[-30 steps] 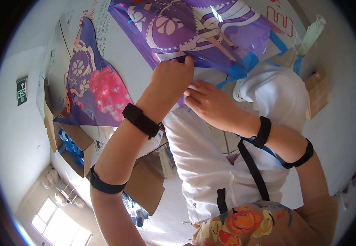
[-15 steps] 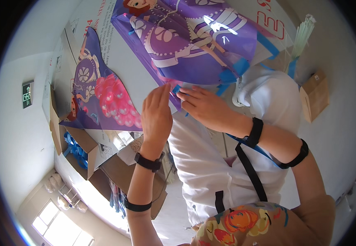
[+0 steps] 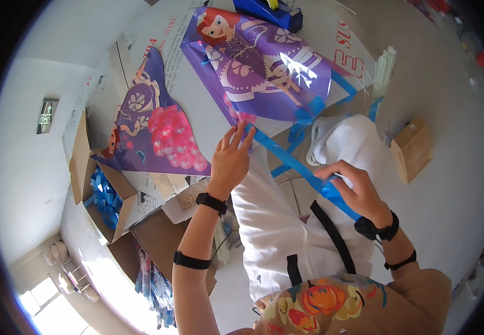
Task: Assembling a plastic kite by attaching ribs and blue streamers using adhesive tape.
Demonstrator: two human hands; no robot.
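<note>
A purple kite sheet (image 3: 275, 67) printed with a red-haired cartoon figure lies in front of me, with blue strips along its right side. My left hand (image 3: 232, 164) is at its near, pointed corner, fingertips pinched there; the thumb is hidden. From that corner a blue ribbon (image 3: 278, 151) runs down to the right, stretched nearly straight. My right hand (image 3: 359, 192) is closed around the ribbon above my white-trousered leg, and more of the strip continues below the fist. Left of my left hand lies a second purple sheet (image 3: 141, 123) with pink balloons.
Printed white cardboard (image 3: 189, 84) lies under both sheets. A blue tape dispenser (image 3: 270, 14) stands at the far edge. Leftward, an open carton (image 3: 123, 187) holds blue ribbon coils. At the right are a bundle of pale sticks (image 3: 384, 72) and a brown paper bag (image 3: 412, 151).
My right hand has moved from the sheet's corner down and right, drawing the blue ribbon out. My left hand stays at the corner. The view has shifted, bringing the tape dispenser into sight.
</note>
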